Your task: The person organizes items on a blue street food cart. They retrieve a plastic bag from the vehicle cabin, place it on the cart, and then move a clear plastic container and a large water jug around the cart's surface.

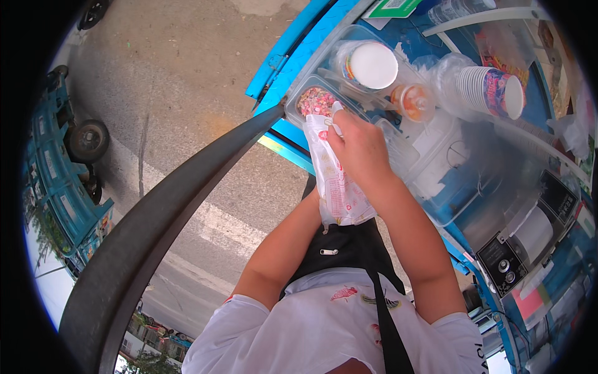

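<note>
A white plastic bag (pixel 345 196) with red and gold print is held in front of my body. My left hand (pixel 319 205) is behind it; the wrist shows at its edge and the fingers are hidden. My right hand (pixel 357 145) is at the bag's top, thumb and fingers pinched on a small white piece (pixel 337 108); whether this is a utensil or part of the bag I cannot tell. Just beyond the bag's top edge, a clear plastic container (pixel 290 104) holds pink and multicoloured crumbly bits (pixel 315 101).
A larger clear tub (pixel 357 31) holds stacked paper cups (pixel 373 65). Beside it are an orange-filled plastic cup (pixel 413 103) and more paper cups (pixel 502 93). A black-panelled machine (pixel 502 264) sits at right. A dark post (pixel 187 187) crosses at left; a blue vehicle (pixel 56 154) stands beyond.
</note>
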